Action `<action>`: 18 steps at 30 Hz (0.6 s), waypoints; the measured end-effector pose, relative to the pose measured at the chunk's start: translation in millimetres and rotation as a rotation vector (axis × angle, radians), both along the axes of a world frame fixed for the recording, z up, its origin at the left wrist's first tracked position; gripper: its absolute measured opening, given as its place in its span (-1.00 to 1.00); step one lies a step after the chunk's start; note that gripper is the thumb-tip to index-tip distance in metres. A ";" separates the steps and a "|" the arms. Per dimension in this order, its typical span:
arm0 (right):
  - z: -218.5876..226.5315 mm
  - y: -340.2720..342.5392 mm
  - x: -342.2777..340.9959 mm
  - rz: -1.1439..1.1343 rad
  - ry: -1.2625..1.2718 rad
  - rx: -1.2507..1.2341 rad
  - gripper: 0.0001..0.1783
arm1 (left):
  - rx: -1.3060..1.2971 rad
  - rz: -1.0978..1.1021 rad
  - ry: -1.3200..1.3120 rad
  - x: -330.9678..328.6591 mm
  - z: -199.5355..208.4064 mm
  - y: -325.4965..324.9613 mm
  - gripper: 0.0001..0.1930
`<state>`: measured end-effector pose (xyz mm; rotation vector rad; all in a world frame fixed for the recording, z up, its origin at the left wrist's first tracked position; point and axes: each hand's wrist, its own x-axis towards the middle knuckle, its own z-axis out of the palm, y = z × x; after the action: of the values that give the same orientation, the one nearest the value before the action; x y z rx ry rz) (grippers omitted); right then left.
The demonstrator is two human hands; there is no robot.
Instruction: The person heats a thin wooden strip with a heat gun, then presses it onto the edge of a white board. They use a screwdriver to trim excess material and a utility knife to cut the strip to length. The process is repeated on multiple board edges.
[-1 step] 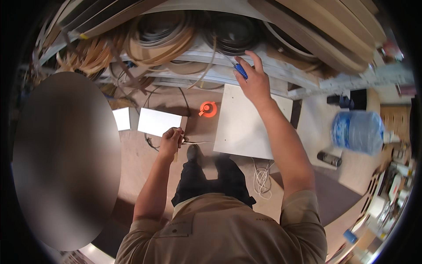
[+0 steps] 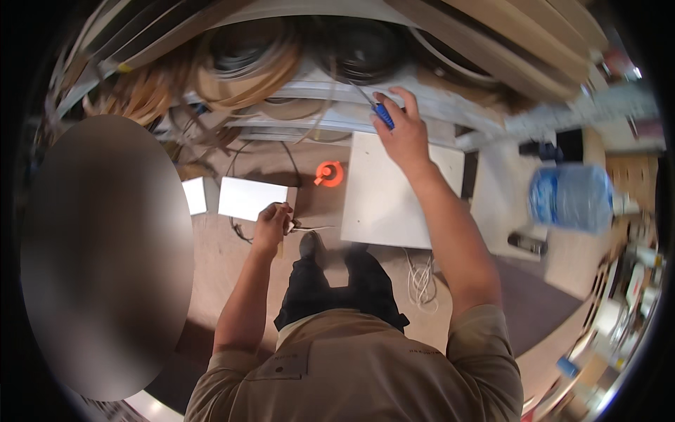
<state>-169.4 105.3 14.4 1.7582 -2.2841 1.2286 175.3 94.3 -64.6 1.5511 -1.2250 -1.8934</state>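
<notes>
My right hand (image 2: 406, 133) is raised over the far edge of a white panel (image 2: 389, 190), near the shelves. It holds a screwdriver (image 2: 384, 115) by the blue handle, the thin metal shaft pointing away to the upper left, while one finger stretches clear. Low at the left, my left hand (image 2: 271, 226) is pinched shut beside a white rectangular board (image 2: 252, 198). A thin white cord (image 2: 313, 228) runs out of its fingers toward the right; the gripped end is hidden.
An orange round object (image 2: 328, 174) lies beyond my feet. Shelves ahead hold coiled edging strips (image 2: 246, 70). To the right are a large clear water bottle (image 2: 571, 199), a dark cylinder (image 2: 527, 243) and a coiled white cable (image 2: 420, 283). A blurred oval hides the left side.
The view has shifted slightly, so most things sit a little farther left. Both hands keep their holds, and my right hand has barely moved.
</notes>
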 end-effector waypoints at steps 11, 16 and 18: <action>-142.5 505.2 207.1 -1.026 -0.856 0.729 -0.66 | 0.016 -0.580 -0.073 17.7 -92.0 40.7 -0.75; -175.5 696.4 310.4 -1.694 -1.008 0.701 -0.68 | 0.079 -0.722 -0.391 91.4 -138.3 67.9 -0.79; -190.9 720.5 277.9 -1.675 -0.791 0.811 -0.61 | 0.087 -0.669 -0.536 115.7 -151.9 74.8 -0.84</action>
<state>108.6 825.8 -176.6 -1.1968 -3.1998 0.5013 291.1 169.1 -216.5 1.9393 -2.1356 -1.9687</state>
